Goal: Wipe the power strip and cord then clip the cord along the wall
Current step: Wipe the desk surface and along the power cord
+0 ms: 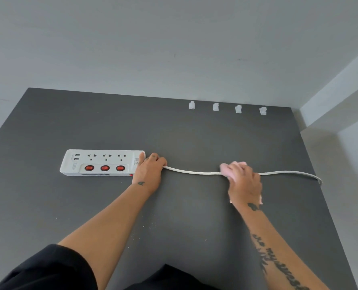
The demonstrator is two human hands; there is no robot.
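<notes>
Grey wall (173, 38) backs a dark table (48, 206) where the power strip (99, 163) lies at the left, its cord (192, 172) running rightward. Left hand (149, 169) pins the cord's near end at the strip; right hand (244, 181) grips a pink cloth (226, 169) around the cord, farther along. Four clips (227, 107) wait beyond, by the wall, nothing between.

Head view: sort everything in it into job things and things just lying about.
Job: power strip, cord, pink cloth in the right hand, left hand holding the cord, four white clips.
Lying about: white crumbs on the table.
</notes>
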